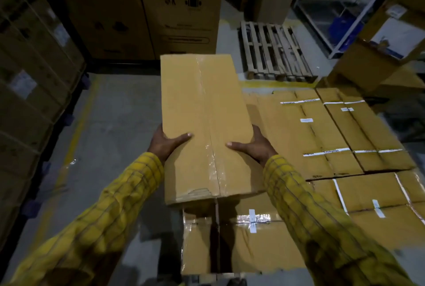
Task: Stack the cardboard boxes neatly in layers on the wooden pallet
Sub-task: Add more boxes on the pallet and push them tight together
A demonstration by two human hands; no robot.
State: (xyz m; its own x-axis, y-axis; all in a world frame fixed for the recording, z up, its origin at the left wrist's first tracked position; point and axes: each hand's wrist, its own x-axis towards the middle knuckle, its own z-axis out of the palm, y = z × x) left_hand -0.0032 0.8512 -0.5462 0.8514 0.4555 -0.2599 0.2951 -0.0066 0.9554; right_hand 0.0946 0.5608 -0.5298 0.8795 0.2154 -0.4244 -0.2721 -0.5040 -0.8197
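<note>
A person holds a long cardboard box between both hands, lengthwise away from the body. The left hand clasps the box's left side near its close end, thumb laid flat across the top face and the other fingers wrapped out of sight down the side. The right hand mirrors it on the right side, thumb on top pointing inward, fingers hidden along the edge. Between the two thumbs runs a strip of clear tape down the box's middle seam. Both arms wear yellow checked sleeves.

Just beyond and below the right hand's fingers lies a flat layer of stacked boxes, packed edge to edge, with white tape bands across their tops. Under the wrists, nearer the body, another box sits with shiny tape on its lid; whether the held box touches it cannot be told. The pallet beneath this layer is hidden.

Past the far end of the held box, to the right, an empty wooden pallet lies on the grey floor. Out beyond the left hand's fingers stand tall cartons with printing.
</note>
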